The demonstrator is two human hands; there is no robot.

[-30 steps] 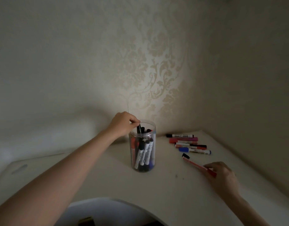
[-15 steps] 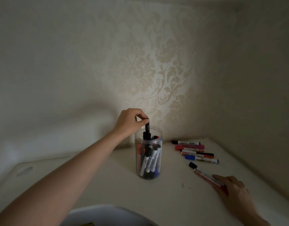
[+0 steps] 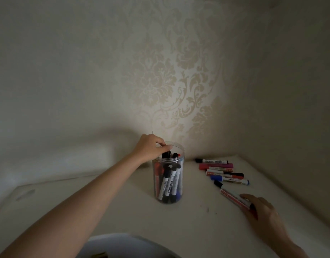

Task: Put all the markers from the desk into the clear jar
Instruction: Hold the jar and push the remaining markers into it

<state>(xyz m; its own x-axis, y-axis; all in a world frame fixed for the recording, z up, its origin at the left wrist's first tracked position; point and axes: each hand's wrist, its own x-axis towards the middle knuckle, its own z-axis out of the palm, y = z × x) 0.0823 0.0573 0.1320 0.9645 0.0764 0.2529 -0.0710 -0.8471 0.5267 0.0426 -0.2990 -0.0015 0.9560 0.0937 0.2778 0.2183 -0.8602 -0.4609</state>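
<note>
A clear jar (image 3: 168, 183) stands mid-desk, packed with several markers standing on end. My left hand (image 3: 151, 148) is over its rim, fingertips pinching the top of a black marker (image 3: 166, 154) that sits mostly inside the jar. To the right, several markers lie side by side: a black-capped white one (image 3: 211, 161), a pink one (image 3: 216, 166), a red-and-black one (image 3: 225, 173) and a blue one (image 3: 230, 179). Nearer, a red marker with a black cap (image 3: 233, 196) lies diagonally; my right hand (image 3: 262, 211) rests on its near end, fingers laid over it.
The white desk (image 3: 123, 216) fits into a corner between two patterned walls. Its curved front edge shows at the bottom, with a pale rounded shape (image 3: 123, 246) below it. A small slot (image 3: 24, 194) marks the desk at far left.
My left hand has pushed the black marker down into the jar; half a second ago it stuck up above the rim. My right hand stays on the red marker.
</note>
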